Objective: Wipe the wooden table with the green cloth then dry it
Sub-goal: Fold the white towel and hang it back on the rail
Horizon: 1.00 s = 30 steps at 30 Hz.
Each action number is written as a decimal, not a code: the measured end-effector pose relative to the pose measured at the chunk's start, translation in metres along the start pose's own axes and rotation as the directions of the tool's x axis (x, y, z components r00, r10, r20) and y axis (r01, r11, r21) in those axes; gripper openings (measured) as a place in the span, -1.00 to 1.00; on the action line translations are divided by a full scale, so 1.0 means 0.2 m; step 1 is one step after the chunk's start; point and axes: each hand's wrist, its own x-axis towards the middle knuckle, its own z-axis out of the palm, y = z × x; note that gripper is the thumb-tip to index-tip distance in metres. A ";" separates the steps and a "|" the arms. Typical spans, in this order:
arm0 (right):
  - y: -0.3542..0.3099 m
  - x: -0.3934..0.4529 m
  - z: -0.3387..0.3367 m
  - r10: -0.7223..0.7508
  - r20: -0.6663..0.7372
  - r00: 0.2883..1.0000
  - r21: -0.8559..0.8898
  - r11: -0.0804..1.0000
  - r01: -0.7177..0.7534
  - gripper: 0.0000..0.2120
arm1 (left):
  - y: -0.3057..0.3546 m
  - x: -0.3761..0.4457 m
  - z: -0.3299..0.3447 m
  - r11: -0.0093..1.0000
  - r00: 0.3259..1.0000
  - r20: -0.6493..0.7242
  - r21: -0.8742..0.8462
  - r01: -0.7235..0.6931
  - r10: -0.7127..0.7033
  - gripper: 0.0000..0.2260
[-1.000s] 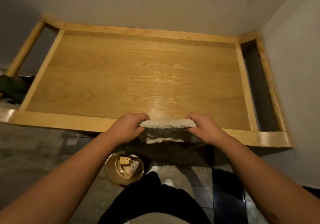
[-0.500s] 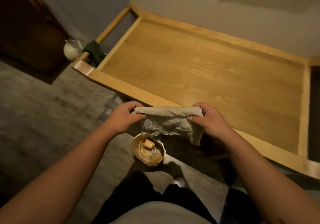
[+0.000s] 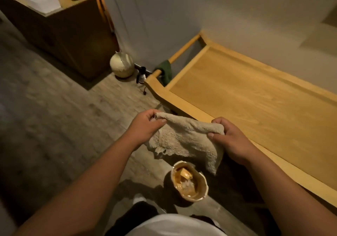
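A beige towel [image 3: 184,140] hangs between my hands, off the table's near edge and above the floor. My left hand [image 3: 145,126] pinches its left corner; my right hand [image 3: 228,137] grips its right end. The wooden table [image 3: 255,104] with a raised light rim stretches to the right. The green cloth [image 3: 166,70] is draped over the rail at the table's far left end, well away from both hands.
A cracked bowl [image 3: 189,181] holding a soap-like block stands on the floor below the towel. A round pale pot [image 3: 122,64] and small black stand sit by the wall. A brown cabinet [image 3: 69,33] stands at the left. Wooden floor spreads left.
The view has swung left, away from the table. The towel has come off the table edge and unfolded, now hanging between both hands over the floor.
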 end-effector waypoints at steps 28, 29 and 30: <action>-0.35 1.12 0.34 -0.067 -0.295 0.953 -0.006 0.998 0.068 -0.80 | 0.14 1.14 -0.81 0.962 0.985 0.173 0.274 -0.023 -0.026 -0.89; -0.36 1.17 0.31 -0.050 -0.318 0.947 0.009 0.998 0.056 -0.81 | 0.16 1.21 -0.80 0.965 0.982 0.184 0.260 -0.017 -0.032 -0.90; -0.37 1.22 0.28 -0.033 -0.341 0.940 0.025 0.999 0.044 -0.83 | 0.19 1.28 -0.79 0.972 0.980 0.194 0.234 -0.012 -0.035 -0.92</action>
